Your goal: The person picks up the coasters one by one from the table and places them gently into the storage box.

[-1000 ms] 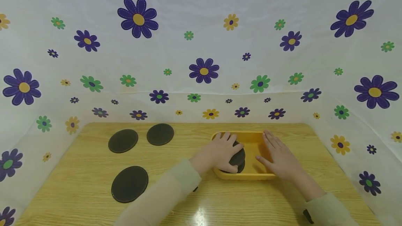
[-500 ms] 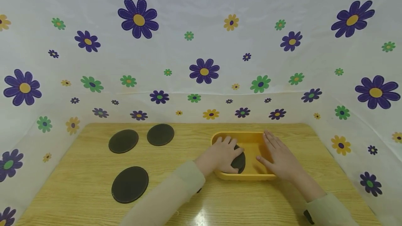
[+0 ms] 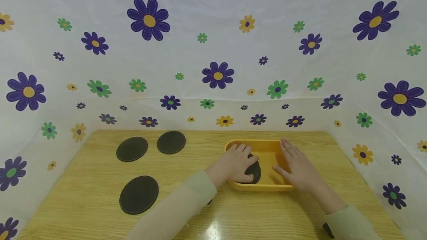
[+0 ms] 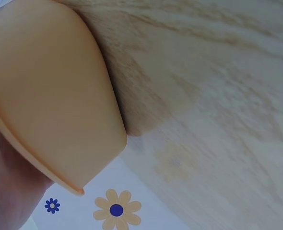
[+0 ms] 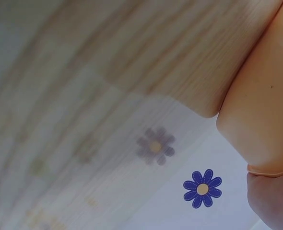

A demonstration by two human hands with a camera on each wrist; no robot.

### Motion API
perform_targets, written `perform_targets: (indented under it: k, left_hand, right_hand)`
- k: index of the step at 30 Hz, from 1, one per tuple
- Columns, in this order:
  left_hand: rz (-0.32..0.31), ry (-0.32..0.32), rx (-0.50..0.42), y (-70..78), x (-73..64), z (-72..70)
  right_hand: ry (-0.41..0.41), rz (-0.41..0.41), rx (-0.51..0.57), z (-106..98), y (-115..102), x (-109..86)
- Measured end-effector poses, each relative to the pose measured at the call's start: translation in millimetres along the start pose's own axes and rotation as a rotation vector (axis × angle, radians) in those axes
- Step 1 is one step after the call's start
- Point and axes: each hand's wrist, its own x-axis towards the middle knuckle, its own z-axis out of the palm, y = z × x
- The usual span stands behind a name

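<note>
A yellow rectangular tray (image 3: 263, 187) stands on the table, right of centre. My left hand (image 3: 237, 163) reaches over its left rim, fingers and thumb curved round a black round coaster (image 3: 255, 171) inside; much of the coaster is hidden under the palm. At the tray's right end my right hand (image 3: 300, 167) rests against the rim with straight fingers and the thumb over the inside. The left wrist view shows the tray's outer wall (image 4: 60, 81) beside my left hand (image 4: 12, 187). In the right wrist view my right hand (image 5: 271, 201) touches the tray's rim.
Three more black coasters lie flat on the left side of the wooden table (image 3: 213, 210): a back left coaster (image 3: 132, 149), a back right coaster (image 3: 171, 142) and a front coaster (image 3: 139, 195). A white flower-printed sheet (image 3: 186, 55) encloses the table's back and sides.
My left hand has shifted slightly right and settled deeper over the coaster in the tray; less black shows beneath it than a second ago. My right hand stays put.
</note>
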Motion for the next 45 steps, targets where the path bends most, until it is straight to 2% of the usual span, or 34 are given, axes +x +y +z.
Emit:
perform_targets:
  k: [8, 18, 24, 27, 31, 36, 41, 45]
  left_hand:
    - [0.024, 0.062, -0.015, -8.7, -14.6, -6.7]
    - [0.014, 0.105, -0.082, -30.4, -53.5, -22.5]
    - [-0.004, 0.098, -0.134, -48.2, -82.6, -23.4]
    - [0.002, 0.111, -0.174, -56.5, -97.7, -20.8]
    - [-0.005, 0.13, -0.18, -66.1, -118.8, -16.0]
    - [-0.044, 0.15, -0.152, -77.1, -147.8, -12.3]
    - [-0.085, 0.185, -0.141, -92.1, -177.9, -2.4]
    - [-0.145, 0.196, -0.148, -103.1, -202.5, 6.2]
  right_hand:
    - [0.006, -0.009, 0.011, 1, 0, 0.1]
    - [0.009, -0.015, 0.023, 1, 2, -0.8]
    - [0.008, -0.009, 0.025, 2, 2, -2.0]
    - [0.008, -0.01, 0.023, 2, 2, -1.8]
    - [0.013, -0.02, 0.019, 2, 3, -1.4]
    - [0.016, -0.019, 0.023, 2, 2, -1.9]
    - [0.013, -0.016, 0.025, 2, 1, -2.3]
    - [0.011, -0.016, 0.024, 1, 2, -1.8]
